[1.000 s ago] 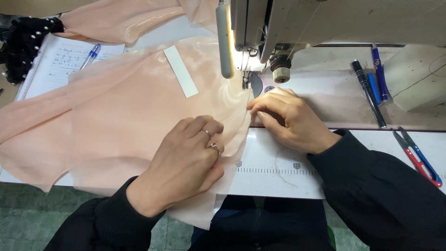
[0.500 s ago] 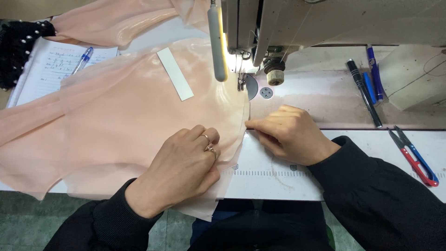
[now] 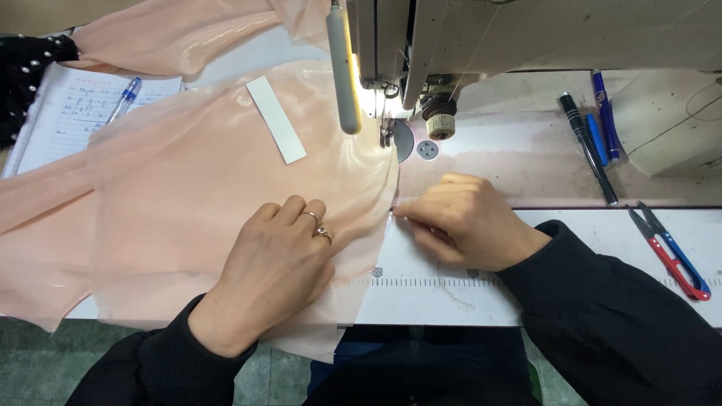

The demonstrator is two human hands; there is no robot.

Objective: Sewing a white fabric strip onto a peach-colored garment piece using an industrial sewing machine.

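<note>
A sheer peach fabric (image 3: 188, 195) lies spread over the sewing table, its right edge running toward the needle of the sewing machine (image 3: 391, 128). My left hand (image 3: 274, 263), with rings on it, rests flat on the cloth and presses it down. My right hand (image 3: 459, 222) pinches the fabric's right edge between fingertips, just in front of the presser foot. A white rectangular strip (image 3: 276, 119) lies on the cloth near the machine. Both of my sleeves are black.
Red-and-blue thread snips (image 3: 673, 256) lie at the right. Several pens (image 3: 594, 139) rest right of the machine. An open notebook (image 3: 75, 113) with a blue pen (image 3: 122, 100) sits at the left, beside a black studded item (image 3: 30, 75). A ruler scale (image 3: 429, 282) marks the table's front.
My right hand has slid back toward me along the fabric edge, away from the needle. My left hand shifted slightly nearer too, still flat on the cloth.
</note>
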